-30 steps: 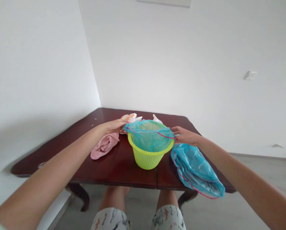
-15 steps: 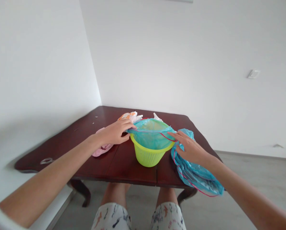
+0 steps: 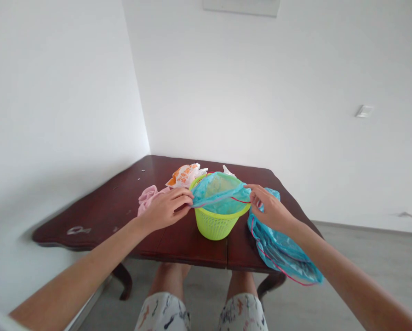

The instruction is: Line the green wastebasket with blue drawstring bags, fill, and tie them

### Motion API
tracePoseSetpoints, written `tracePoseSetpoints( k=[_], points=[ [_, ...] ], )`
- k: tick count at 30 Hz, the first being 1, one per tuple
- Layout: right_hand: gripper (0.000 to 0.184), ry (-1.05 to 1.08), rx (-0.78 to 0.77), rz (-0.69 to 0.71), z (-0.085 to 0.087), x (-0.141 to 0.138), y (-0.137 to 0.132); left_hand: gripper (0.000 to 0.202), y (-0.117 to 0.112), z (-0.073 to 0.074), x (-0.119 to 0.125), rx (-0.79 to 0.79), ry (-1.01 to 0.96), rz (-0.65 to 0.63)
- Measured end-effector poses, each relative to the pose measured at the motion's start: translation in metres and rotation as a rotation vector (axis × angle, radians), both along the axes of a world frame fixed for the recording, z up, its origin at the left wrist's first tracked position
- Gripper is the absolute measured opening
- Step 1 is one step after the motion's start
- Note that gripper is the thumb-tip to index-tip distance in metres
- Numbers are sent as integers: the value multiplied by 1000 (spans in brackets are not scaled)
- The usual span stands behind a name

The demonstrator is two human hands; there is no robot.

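In the head view, a lime-green plastic mesh basket (image 3: 214, 225) stands upright on a dark reddish-brown wooden worktop (image 3: 192, 248). A translucent blue plastic bag with a pink drawcord (image 3: 220, 191) is stretched across its mouth. At the basket's 9 o'clock, the left hand (image 3: 166, 210) has its fingers (image 3: 183, 197) nearly closed, pinching the bag's edge. At 3 o'clock, the right hand (image 3: 270, 209) has its fingers (image 3: 256, 195) pinched on the edge and cord. Crumpled blue plastic (image 3: 282, 253) lies at 4 o'clock, a pink cloth (image 3: 147, 197) at 10 o'clock, and a white-and-orange plastic packet (image 3: 185, 175) at 11 o'clock.
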State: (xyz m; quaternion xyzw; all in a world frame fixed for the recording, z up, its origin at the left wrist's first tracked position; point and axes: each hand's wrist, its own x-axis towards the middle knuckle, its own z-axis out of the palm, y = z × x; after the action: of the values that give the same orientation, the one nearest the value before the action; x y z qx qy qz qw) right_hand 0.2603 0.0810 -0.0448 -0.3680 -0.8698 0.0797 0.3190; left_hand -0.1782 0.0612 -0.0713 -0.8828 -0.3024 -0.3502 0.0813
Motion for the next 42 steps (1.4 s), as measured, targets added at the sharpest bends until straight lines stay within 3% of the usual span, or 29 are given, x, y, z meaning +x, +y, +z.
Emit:
tracePoseSetpoints(
  k=[2, 6, 8, 10, 14, 17, 20, 22, 25, 29, 33, 36, 39, 42],
  points=[
    [30, -26, -70, 6, 3, -3, 0, 16, -6, -12, 6, 60, -96, -5],
    [77, -128, -99, 44, 11, -13, -3, 19, -16, -31, 17, 140, -144, -38],
    [76, -177, -63, 47, 13, -18, -7, 17, -19, -34, 21, 158, -120, -36],
    [63, -230, -25, 34, 14, -24, -10, 16, -24, -33, 27, 157, -106, -34],
    [45, -308, 2, 51, 12, -31, -11, 18, -34, -22, 49, 97, -87, 65],
    [55, -278, -22, 54, 9, -34, -6, 22, -42, -13, 71, 17, -74, 135],
    [66, -228, -5, 79, 6, -35, 0, 3, -46, -8, 87, -12, -44, 99],
    [61, -197, 24, 106, 4, -35, 2, 5, -46, -8, 92, -19, -54, 52],
    [40, -127, 46, 132, 1, -34, -1, 2, -45, -9, 91, -18, -72, 7],
    [19, -40, 164, 85, -7, -27, -9, 10, -44, -9, 80, 60, -15, 65],
    [14, -50, 354, 89, -26, -16, -15, 12, -41, -11, 63, 110, 39, 118],
    [14, -89, 403, 90, -49, -13, -17, 6, -37, -21, 48, 143, -7, 119],
    [7, -58, 317, 51, -74, -15, -18, 4, -35, -36, 34, 130, -120, 150],
    [12, 147, 41, -33, -90, -18, -15, 10, -33, -46, 24, -47, -215, 206]
  ],
)
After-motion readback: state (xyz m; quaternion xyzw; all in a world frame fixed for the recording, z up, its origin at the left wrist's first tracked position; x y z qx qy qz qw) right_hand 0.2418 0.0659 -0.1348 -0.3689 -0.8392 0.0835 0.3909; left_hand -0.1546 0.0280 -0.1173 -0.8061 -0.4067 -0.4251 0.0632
